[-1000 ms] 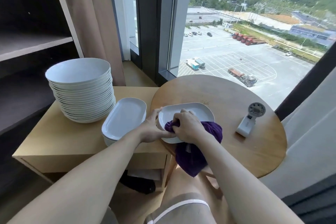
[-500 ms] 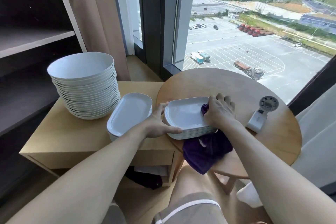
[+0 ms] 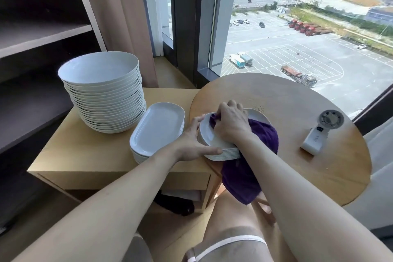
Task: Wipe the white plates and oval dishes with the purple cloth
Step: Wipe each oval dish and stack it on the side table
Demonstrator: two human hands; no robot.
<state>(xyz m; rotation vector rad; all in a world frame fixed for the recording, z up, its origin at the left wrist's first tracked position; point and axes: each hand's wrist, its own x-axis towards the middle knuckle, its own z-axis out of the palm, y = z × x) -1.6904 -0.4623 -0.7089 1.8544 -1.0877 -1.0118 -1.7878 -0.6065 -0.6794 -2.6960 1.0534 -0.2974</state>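
Note:
A stack of white oval dishes (image 3: 207,135) sits on the left edge of the round wooden table (image 3: 287,100). My right hand (image 3: 230,122) grips the purple cloth (image 3: 261,136) and presses it onto the top dish. The cloth's loose end hangs over the table's front edge. My left hand (image 3: 194,141) steadies the stack's left side, thumb along the front rim, fingers spread on the far rim. A second stack of oval dishes (image 3: 157,130) and a tall stack of round white plates (image 3: 102,91) stand on the low cabinet (image 3: 85,151) to the left.
A small white handheld fan (image 3: 319,132) lies on the right of the round table. Dark shelves fill the left wall, and a large window stands behind the table. A curtain hangs at the right edge. My knees are below the table's front.
My right hand swept the cloth from the dish's near left out to its far right end, then back toward the dish's middle left. My left hand stayed on the stack's left side.

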